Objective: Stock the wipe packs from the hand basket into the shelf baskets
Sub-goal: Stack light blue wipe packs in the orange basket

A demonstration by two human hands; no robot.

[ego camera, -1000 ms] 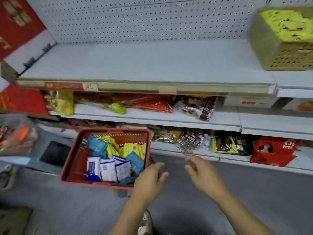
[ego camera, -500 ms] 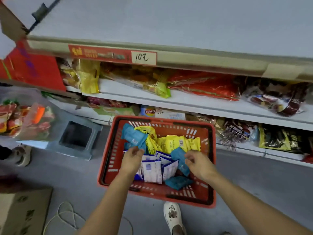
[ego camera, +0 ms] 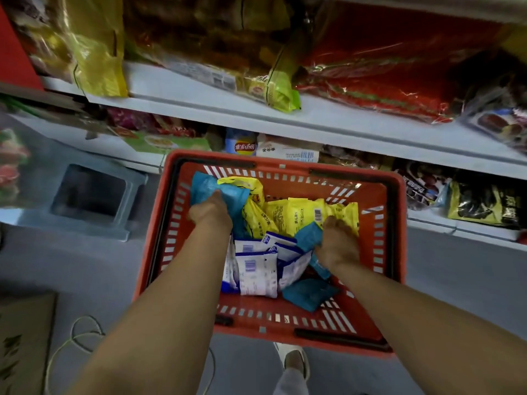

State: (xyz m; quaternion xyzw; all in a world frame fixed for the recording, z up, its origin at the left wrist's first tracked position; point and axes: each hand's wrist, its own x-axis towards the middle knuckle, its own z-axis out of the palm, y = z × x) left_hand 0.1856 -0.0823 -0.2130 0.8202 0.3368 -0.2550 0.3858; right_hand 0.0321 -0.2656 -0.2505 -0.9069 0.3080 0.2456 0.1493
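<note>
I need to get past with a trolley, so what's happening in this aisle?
A person is bent over a red hand basket on the floor in front of the snack shelves, with both hands inside it. The left hand grips a blue pack at the basket's far left. The right hand is down among the yellow packs on the right; whether it has a grip is unclear. White packs lie between the arms. Nothing is lifted out yet.

Your hand basket [ego camera: 397, 252] stands before the shelves [ego camera: 199, 102], wipe packs [ego camera: 256, 269] heaped inside. Your left hand [ego camera: 211, 215] grips one at the far left; your right hand [ego camera: 338, 243] lies among those at the right. A stool [ego camera: 94, 195] stands left of the basket.
</note>
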